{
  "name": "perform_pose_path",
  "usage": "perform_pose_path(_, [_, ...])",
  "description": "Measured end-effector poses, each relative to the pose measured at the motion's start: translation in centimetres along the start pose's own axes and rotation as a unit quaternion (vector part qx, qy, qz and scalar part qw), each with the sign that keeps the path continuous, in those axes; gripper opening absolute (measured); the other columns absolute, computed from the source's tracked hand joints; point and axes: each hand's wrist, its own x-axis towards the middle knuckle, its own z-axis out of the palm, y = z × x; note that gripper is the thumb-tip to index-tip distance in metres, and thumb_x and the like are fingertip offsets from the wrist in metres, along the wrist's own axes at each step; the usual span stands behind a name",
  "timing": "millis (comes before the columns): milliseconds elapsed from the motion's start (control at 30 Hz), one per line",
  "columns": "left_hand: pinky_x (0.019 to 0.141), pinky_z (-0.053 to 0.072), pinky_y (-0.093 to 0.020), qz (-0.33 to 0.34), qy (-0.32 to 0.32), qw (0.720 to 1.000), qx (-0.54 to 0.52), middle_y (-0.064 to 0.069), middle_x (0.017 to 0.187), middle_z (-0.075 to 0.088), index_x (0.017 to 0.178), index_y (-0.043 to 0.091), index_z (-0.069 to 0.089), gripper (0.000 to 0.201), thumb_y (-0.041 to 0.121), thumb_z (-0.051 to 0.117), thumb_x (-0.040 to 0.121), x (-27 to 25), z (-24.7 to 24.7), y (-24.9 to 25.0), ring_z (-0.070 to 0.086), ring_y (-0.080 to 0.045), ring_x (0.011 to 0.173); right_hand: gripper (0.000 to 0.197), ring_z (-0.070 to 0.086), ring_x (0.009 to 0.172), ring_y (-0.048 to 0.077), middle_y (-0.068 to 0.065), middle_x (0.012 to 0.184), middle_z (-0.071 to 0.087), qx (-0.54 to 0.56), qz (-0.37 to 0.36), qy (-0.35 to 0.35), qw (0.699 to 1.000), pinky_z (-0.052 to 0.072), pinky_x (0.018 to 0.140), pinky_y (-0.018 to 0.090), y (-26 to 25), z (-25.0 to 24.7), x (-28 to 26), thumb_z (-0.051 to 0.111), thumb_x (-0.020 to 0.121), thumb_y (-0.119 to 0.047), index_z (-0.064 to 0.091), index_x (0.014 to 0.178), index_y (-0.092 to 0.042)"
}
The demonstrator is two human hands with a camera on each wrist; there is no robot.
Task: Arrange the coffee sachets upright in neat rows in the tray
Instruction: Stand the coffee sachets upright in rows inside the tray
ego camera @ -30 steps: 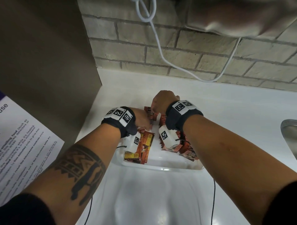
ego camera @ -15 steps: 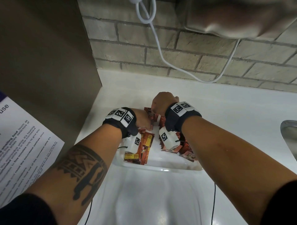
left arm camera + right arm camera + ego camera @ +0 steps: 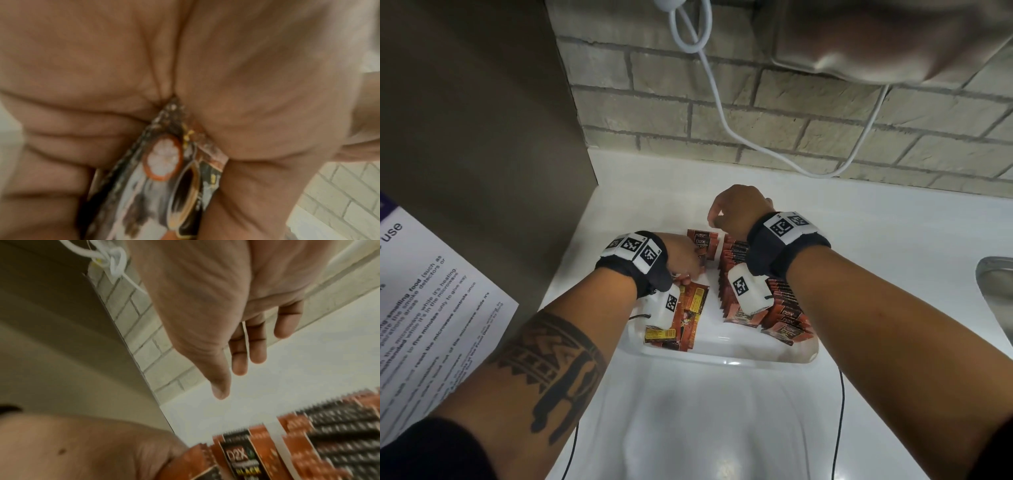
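White tray [image 3: 726,358], near counter edge: flat sachets [image 3: 681,318] at its left, not yet stood up. Right side: upright sachet rows [image 3: 780,308], leaning on one another. Left hand [image 3: 681,258] pinches 1 sachet [image 3: 166,162], likely for standing. Right hand [image 3: 736,212], fingers loosely spread, holding nothing, hovers beyond rear sachets [image 3: 702,243], probably to steady them.

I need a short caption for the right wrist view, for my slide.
Open right hand hovering above upright rows of orange-and-black coffee sachets on a white counter.
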Motion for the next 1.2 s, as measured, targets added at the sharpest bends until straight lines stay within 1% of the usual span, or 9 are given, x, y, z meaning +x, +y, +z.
perform_pose_path(67, [0.081, 0.058, -0.029, 0.000, 0.006, 0.998, -0.061, -0.008, 0.102, 0.069, 0.114, 0.008, 0.062, 0.020, 0.016, 0.063, 0.095, -0.4, -0.6, -0.8, 0.069, -0.018, 0.087, 0.017, 0.061, 0.098, 0.020, -0.005, 0.101, 0.069, 0.041, -0.016, 0.011, 0.999, 0.048, 0.093, 0.039, 0.6, -1.1, -0.8, 0.059, 0.087, -0.022, 0.075, 0.093, -0.020])
perform_pose_path(167, [0.098, 0.055, -0.047, 0.022, -0.020, 0.967, -0.254, -0.026, 0.119, 0.068, 0.118, -0.007, 0.065, 0.030, 0.002, 0.069, 0.089, -1.6, -1.8, -1.7, 0.070, -0.033, 0.099, 0.009, 0.061, 0.088, 0.007, -0.013, 0.092, 0.069, 0.151, -0.070, -0.002, 0.986, 0.047, 0.074, 0.020, 1.2, -2.6, -2.9, 0.071, 0.087, -0.030, 0.075, 0.093, -0.024])
perform_pose_path(300, [0.079, 0.062, -0.034, 0.136, -0.004, 0.908, -0.397, -0.019, 0.112, 0.069, 0.120, 0.001, 0.064, 0.028, 0.004, 0.067, 0.092, -3.6, -2.1, -2.0, 0.066, -0.026, 0.098, 0.019, 0.065, 0.088, 0.008, -0.008, 0.093, 0.072, 0.210, -0.108, -0.024, 0.971, 0.051, 0.078, 0.024, 0.8, -3.0, -4.4, 0.079, 0.083, -0.030, 0.073, 0.100, -0.023])
perform_pose_path(467, [0.065, 0.057, -0.025, 0.189, 0.033, 0.882, -0.432, -0.007, 0.103, 0.072, 0.110, 0.015, 0.069, 0.022, 0.008, 0.070, 0.089, -4.5, -1.6, -2.0, 0.069, -0.017, 0.088, 0.005, 0.064, 0.074, 0.009, -0.003, 0.083, 0.074, 0.286, -0.109, 0.008, 0.952, 0.055, 0.085, 0.035, 0.6, -3.1, -4.8, 0.078, 0.084, -0.019, 0.075, 0.088, -0.020])
perform_pose_path(600, [0.064, 0.052, -0.026, 0.160, 0.071, 0.904, -0.391, -0.003, 0.081, 0.067, 0.112, 0.007, 0.070, 0.028, 0.021, 0.075, 0.088, -5.2, -2.0, -3.0, 0.060, -0.017, 0.075, 0.006, 0.060, 0.073, 0.006, -0.007, 0.077, 0.071, 0.289, -0.096, 0.043, 0.952, 0.051, 0.076, 0.025, 0.9, -3.7, -5.0, 0.074, 0.087, -0.018, 0.074, 0.084, -0.023])
perform_pose_path(767, [0.056, 0.049, -0.027, 0.010, 0.110, 0.966, -0.233, -0.005, 0.069, 0.063, 0.090, 0.008, 0.070, 0.025, 0.032, 0.077, 0.088, -6.4, -3.2, -3.9, 0.054, -0.018, 0.060, 0.008, 0.056, 0.074, -0.002, -0.016, 0.076, 0.066, 0.218, -0.080, 0.057, 0.971, 0.037, 0.063, 0.013, 1.2, -3.4, -4.8, 0.070, 0.089, -0.020, 0.075, 0.084, -0.024])
perform_pose_path(867, [0.054, 0.046, -0.025, -0.003, 0.045, 0.990, -0.134, -0.001, 0.064, 0.064, 0.084, 0.010, 0.071, 0.021, 0.030, 0.075, 0.089, -6.4, -2.8, -2.9, 0.055, -0.017, 0.056, 0.006, 0.062, 0.084, 0.007, -0.013, 0.080, 0.068, 0.175, -0.061, 0.042, 0.982, 0.046, 0.071, 0.021, 0.8, -2.2, -4.0, 0.073, 0.085, -0.025, 0.076, 0.080, -0.027])
perform_pose_path(1000, [0.068, 0.046, -0.029, 0.001, 0.006, 1.000, -0.019, -0.005, 0.082, 0.068, 0.102, 0.006, 0.073, 0.033, 0.038, 0.068, 0.092, -4.7, -1.5, -1.4, 0.059, -0.021, 0.072, 0.011, 0.062, 0.098, 0.021, -0.004, 0.094, 0.070, 0.083, -0.034, 0.012, 0.996, 0.052, 0.092, 0.040, -0.2, -0.7, -3.2, 0.070, 0.081, -0.029, 0.078, 0.086, -0.023])
perform_pose_path(1200, [0.076, 0.051, -0.033, -0.022, -0.008, 0.998, 0.056, -0.007, 0.086, 0.071, 0.100, 0.006, 0.075, 0.033, 0.036, 0.066, 0.090, -1.9, -0.4, -0.1, 0.061, -0.022, 0.074, 0.019, 0.059, 0.102, 0.023, -0.002, 0.102, 0.068, 0.004, -0.011, -0.004, 1.000, 0.050, 0.095, 0.042, -0.6, 0.7, -2.2, 0.062, 0.082, -0.026, 0.076, 0.094, -0.021])
